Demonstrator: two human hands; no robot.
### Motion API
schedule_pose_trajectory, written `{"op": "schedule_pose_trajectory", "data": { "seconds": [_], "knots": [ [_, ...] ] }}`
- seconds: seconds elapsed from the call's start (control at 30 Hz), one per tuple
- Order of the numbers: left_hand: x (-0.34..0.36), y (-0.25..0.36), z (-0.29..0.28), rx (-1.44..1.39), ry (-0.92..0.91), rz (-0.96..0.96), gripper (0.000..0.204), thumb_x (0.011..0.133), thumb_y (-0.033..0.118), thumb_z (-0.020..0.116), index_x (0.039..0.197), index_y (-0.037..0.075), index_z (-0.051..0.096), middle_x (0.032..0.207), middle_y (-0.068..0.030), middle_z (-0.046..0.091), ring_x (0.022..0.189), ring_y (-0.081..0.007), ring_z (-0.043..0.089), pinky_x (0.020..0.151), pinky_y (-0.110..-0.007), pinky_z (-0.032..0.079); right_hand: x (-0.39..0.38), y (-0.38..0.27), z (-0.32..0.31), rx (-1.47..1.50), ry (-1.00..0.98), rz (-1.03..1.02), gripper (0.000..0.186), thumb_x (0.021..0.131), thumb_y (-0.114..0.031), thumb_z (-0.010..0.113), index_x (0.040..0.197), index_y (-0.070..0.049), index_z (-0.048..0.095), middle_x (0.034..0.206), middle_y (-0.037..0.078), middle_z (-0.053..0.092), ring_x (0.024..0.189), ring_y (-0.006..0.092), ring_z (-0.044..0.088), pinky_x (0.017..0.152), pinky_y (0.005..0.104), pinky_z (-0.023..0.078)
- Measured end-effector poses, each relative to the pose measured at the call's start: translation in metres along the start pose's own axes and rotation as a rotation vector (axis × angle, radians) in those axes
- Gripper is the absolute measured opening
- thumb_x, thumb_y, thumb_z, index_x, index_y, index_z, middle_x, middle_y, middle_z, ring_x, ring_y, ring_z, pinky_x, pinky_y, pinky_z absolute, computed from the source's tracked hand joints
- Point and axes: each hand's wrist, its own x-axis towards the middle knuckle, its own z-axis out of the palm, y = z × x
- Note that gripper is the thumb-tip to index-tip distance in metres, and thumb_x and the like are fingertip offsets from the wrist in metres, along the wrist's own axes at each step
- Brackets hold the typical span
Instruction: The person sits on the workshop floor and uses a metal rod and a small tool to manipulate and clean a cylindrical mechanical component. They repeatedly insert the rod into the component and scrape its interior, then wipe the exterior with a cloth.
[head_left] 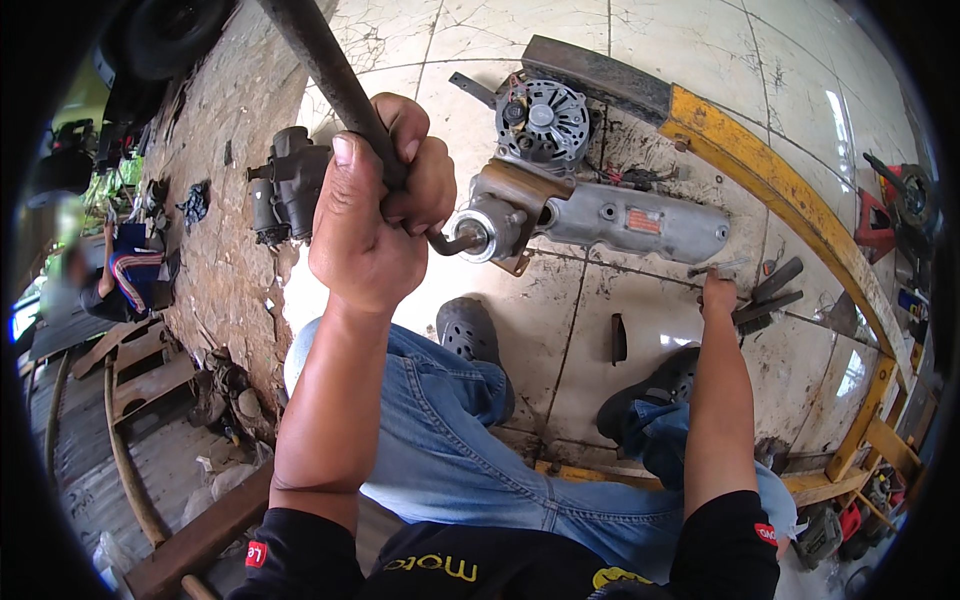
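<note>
My left hand is closed around a long dark metal bar that slants up to the top edge. Below that fist, a bent metal rod runs into the silver ring of a cylindrical metal part; whether rod and bar are one piece is hidden by my fingers. A rusty brown bracket sits against this part. Beside it lies a long silver metal cover with an orange label. My right hand reaches down to the tiles, its fingers closed on a thin metal tool.
An alternator lies beyond the bracket. A dark cylindrical motor part is at the left. A yellow steel frame curves around the right side. Dark rods lie near my right hand. A person sits far left.
</note>
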Motion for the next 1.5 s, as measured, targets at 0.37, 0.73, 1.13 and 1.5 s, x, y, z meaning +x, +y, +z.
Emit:
{"op": "schedule_pose_trajectory", "data": {
  "seconds": [0.37, 0.73, 1.13, 1.5],
  "knots": [
    [-0.004, 0.009, -0.001, 0.075, 0.007, -0.010, 0.046, 0.102, 0.053, 0.034, 0.097, 0.007, 0.040, 0.060, 0.0040, 0.028, 0.051, -0.0075, 0.024, 0.047, -0.024, 0.023, 0.007, 0.022, -0.007, 0.159, -0.164, -0.098, 0.031, 0.080, -0.028, 0.064, 0.090, 0.001, 0.065, 0.083, 0.013, 0.068, 0.070, 0.0190, 0.063, 0.047, 0.0352, 0.045],
    [-0.008, 0.016, 0.013, 0.022, -0.050, 0.021, 0.045, 0.102, 0.049, 0.035, 0.096, 0.006, 0.043, 0.058, 0.0024, 0.029, 0.048, -0.0078, 0.024, 0.044, -0.026, 0.021, -0.149, -0.097, -0.065, 0.582, -0.480, -0.365, 0.025, 0.096, -0.028, 0.056, 0.107, -0.006, 0.063, 0.086, 0.005, 0.067, 0.067, 0.0110, 0.055, 0.058, 0.0262, 0.043],
    [-0.012, 0.006, 0.035, -0.042, -0.251, 0.047, 0.048, 0.099, 0.053, 0.042, 0.091, 0.006, 0.047, 0.055, 0.0044, 0.032, 0.047, -0.0065, 0.026, 0.043, -0.024, 0.021, -0.272, -0.154, -0.028, 0.698, -0.773, -0.226, 0.019, 0.097, -0.029, 0.062, 0.103, -0.011, 0.060, 0.086, 0.000, 0.054, 0.062, 0.0101, 0.045, 0.045, 0.0229, 0.030],
    [-0.002, -0.070, 0.035, 0.421, 0.024, -0.142, 0.069, 0.095, 0.070, 0.037, 0.096, 0.003, 0.054, 0.072, -0.0037, 0.051, 0.069, -0.0122, 0.048, 0.063, -0.027, 0.039, -0.220, -0.093, 0.014, 1.050, -0.645, -0.027, 0.014, 0.097, -0.023, 0.064, 0.098, -0.011, 0.056, 0.079, 0.001, 0.053, 0.062, 0.0122, 0.048, 0.046, 0.0266, 0.035]
  ]
}}
